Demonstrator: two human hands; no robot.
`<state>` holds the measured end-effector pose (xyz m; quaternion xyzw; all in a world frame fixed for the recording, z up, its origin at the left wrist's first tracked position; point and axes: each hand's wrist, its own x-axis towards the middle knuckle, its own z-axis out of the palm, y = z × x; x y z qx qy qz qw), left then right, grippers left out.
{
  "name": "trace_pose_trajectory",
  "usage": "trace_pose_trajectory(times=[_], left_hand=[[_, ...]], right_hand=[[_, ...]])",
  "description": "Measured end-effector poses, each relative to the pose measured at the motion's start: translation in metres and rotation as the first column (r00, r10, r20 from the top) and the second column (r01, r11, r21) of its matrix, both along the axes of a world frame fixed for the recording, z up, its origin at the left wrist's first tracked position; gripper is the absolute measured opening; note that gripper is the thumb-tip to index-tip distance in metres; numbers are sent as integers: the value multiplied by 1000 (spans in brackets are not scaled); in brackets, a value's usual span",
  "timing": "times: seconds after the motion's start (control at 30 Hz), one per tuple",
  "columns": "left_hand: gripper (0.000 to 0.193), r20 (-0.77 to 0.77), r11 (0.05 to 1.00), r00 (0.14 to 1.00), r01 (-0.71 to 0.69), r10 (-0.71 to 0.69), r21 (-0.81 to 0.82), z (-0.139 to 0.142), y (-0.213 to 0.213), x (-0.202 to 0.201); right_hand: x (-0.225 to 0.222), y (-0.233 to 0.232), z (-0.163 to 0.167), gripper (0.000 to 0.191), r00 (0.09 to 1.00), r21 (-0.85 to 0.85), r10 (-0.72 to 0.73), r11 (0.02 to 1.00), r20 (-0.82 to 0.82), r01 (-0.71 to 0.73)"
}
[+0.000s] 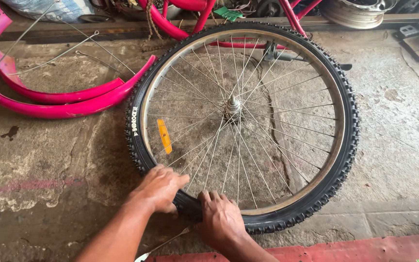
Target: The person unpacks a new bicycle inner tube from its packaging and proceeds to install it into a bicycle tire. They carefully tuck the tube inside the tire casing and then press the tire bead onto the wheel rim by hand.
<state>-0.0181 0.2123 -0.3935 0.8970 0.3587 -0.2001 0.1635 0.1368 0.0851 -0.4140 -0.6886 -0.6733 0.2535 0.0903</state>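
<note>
Low in the frame, just left of centre, both hands work the near edge of a bicycle wheel (241, 126) that lies flat on the concrete floor (40, 160). Its knobbly black tyre (347, 140) rings a metal rim (338, 121), and thin spokes run in to the hub (233, 104) at the middle. An orange reflector (164, 136) is clipped among the spokes on the left side.

The left hand (158, 188) lies palm down over the tyre, fingers close together and curled over its inner edge toward the rim. The right hand (220, 219) sits just beside it, fingers bunched and hooked over the same stretch of rubber; how the fingertips grip underneath cannot be told. A thin metal strip (163, 245) shows below and between the wrists — what it is stays unclear.

Upper left, two pink mudguards (49, 99) rest on the floor, the outer one touching the tyre. A pink bicycle frame (190, 22) stands along the top edge, with a bare metal wheel rim (360, 12) at upper right.

As a judgement: fingertips so near the rim could get pinched if the rubber snaps back, and the wheel, lying loose, could slide or tip up under a hard downward push.
</note>
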Motion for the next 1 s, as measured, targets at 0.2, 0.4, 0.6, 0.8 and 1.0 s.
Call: trace_pose_trajectory(times=[0.2,0.4,0.6,0.8,1.0], left_hand=[[51,-11,1000,999,-30,30,2,-13,-2,-9],[63,276,817,954,-67,-115,572,-28,6,-42],[71,239,995,966,101,-98,-1,-25,-27,-9],[37,408,996,913,-54,22,68,-36,-47,0],[27,444,970,896,-120,14,212,-48,-52,-8]], right_hand=[[7,5,-8,49,984,-70,-64,996,-167,53],[71,29,24,35,995,-12,54,998,-81,-55],[82,32,36,62,943,-94,259,965,209,-244],[74,32,37,81,932,-240,307,936,195,-258],[73,31,29,92,964,-185,210,966,160,-180]])
